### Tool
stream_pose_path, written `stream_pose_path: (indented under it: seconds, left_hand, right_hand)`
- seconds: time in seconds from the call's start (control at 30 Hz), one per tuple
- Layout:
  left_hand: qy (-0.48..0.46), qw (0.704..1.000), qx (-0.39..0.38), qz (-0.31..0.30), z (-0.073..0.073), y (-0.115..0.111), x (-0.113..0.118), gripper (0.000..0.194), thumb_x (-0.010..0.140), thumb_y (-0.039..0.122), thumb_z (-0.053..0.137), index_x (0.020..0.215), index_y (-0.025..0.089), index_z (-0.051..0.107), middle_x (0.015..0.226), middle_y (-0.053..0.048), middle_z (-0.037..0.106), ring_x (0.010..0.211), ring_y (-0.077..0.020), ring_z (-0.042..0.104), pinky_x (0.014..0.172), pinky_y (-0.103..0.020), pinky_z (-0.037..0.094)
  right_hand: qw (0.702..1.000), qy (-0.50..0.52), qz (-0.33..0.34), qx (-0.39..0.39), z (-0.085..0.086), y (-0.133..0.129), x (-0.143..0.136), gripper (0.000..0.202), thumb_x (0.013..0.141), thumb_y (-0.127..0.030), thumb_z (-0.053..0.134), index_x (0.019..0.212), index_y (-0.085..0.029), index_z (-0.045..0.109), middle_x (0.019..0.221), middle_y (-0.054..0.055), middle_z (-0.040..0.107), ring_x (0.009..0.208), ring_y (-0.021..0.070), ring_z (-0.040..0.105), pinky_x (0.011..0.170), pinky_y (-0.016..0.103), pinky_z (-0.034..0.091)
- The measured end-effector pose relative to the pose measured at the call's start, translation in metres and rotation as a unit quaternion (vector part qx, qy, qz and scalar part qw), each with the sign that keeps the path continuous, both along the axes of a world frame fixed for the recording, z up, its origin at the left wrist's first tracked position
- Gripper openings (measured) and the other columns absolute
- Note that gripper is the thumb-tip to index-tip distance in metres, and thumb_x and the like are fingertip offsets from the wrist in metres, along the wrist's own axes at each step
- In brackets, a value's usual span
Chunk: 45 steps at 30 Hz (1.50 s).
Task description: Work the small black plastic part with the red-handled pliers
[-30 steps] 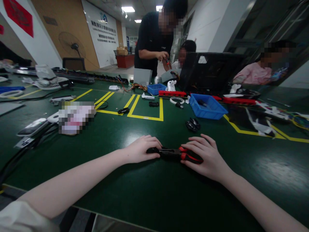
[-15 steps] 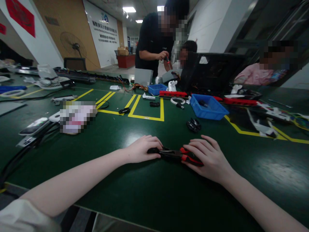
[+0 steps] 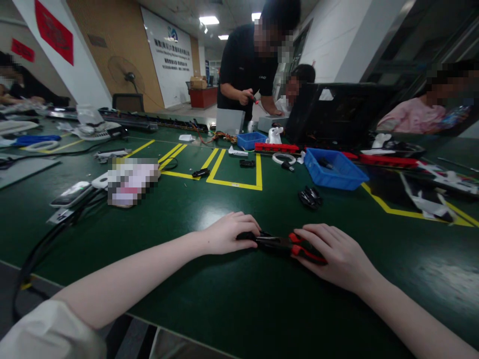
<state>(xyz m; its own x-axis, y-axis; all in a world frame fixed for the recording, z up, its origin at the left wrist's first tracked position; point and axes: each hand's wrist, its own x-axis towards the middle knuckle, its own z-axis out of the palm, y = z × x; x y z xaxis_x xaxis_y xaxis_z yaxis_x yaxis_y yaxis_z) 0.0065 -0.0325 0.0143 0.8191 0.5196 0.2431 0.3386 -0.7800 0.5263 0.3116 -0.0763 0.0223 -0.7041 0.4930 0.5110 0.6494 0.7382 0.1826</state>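
Low over the green table, my left hand is closed on a small black part. My right hand wraps round the red-and-black handles of the pliers. The pliers' jaws point left and meet the black part at my left fingertips; the exact contact is too dark to tell. Beyond my hands lies a black bundle, and farther off are a black piece and another black piece near the yellow tape.
A blue bin stands beyond my right hand, a smaller blue bin farther back. A phone and black cables lie at left. Across the table a person stands holding a tool near a grey box.
My right hand's fingers have closed in more around the plier handles. The view has shifted slightly left. The person across has lowered the grey box and moved the tool off it.
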Motion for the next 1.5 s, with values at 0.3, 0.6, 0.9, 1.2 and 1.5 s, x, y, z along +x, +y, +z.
stream_pose_path:
  seconds: [0.3, 0.6, 0.9, 1.2, 1.5]
  left_hand:
    - [0.012, 1.0, 0.002, 0.007, 0.0018, -0.0004, 0.0012, 0.019, 0.094, 0.032, 0.062, 0.109, 0.021, 0.063, 0.118, -0.005, 0.065, 0.108, -0.0199, 0.06, 0.097, -0.035, 0.042]
    - [0.009, 1.0, -0.002, 0.001, 0.0021, -0.0004, 0.0013, 0.017, 0.096, 0.032, 0.061, 0.108, 0.02, 0.062, 0.118, -0.006, 0.066, 0.109, -0.0209, 0.06, 0.097, -0.036, 0.042]
    - [0.013, 1.0, -0.006, 0.006, 0.0047, -0.0021, 0.0018, 0.016, 0.095, 0.03, 0.061, 0.107, 0.02, 0.063, 0.118, -0.006, 0.066, 0.11, -0.0213, 0.06, 0.1, -0.038, 0.042]
    - [0.007, 1.0, -0.002, 0.008, 0.0047, -0.0028, 0.0019, 0.016, 0.094, 0.029, 0.062, 0.106, 0.02, 0.062, 0.118, -0.006, 0.065, 0.11, -0.0213, 0.06, 0.099, -0.038, 0.042]
    - [0.009, 1.0, -0.004, 0.007, 0.0036, -0.0019, 0.002, 0.016, 0.094, 0.03, 0.061, 0.107, 0.02, 0.062, 0.118, -0.007, 0.066, 0.11, -0.0213, 0.06, 0.099, -0.038, 0.042]
  right_hand:
    - [1.0, 0.007, 0.007, 0.003, -0.0014, 0.0025, 0.0011, 0.037, 0.087, -0.034, 0.063, 0.119, -0.015, 0.062, 0.107, 0.013, 0.07, 0.093, 0.0225, 0.066, 0.076, 0.035, 0.055]
    - [1.0, 0.012, 0.007, 0.024, -0.0014, 0.0005, 0.0007, 0.038, 0.086, -0.029, 0.065, 0.121, -0.016, 0.063, 0.108, 0.013, 0.07, 0.096, 0.0232, 0.066, 0.079, 0.035, 0.053]
    - [1.0, 0.023, 0.003, -0.001, -0.0002, 0.0004, 0.0006, 0.041, 0.085, -0.033, 0.066, 0.122, -0.018, 0.064, 0.107, 0.012, 0.071, 0.094, 0.0238, 0.067, 0.078, 0.037, 0.055]
    - [0.996, 0.054, 0.003, -0.073, -0.0026, 0.0006, 0.0012, 0.04, 0.085, -0.036, 0.066, 0.12, -0.018, 0.064, 0.109, 0.011, 0.071, 0.094, 0.0219, 0.068, 0.079, 0.036, 0.059]
    - [0.995, 0.068, 0.005, -0.079, -0.0047, -0.0008, 0.0015, 0.042, 0.084, -0.034, 0.068, 0.123, -0.02, 0.063, 0.11, 0.01, 0.071, 0.095, 0.0216, 0.069, 0.082, 0.036, 0.059]
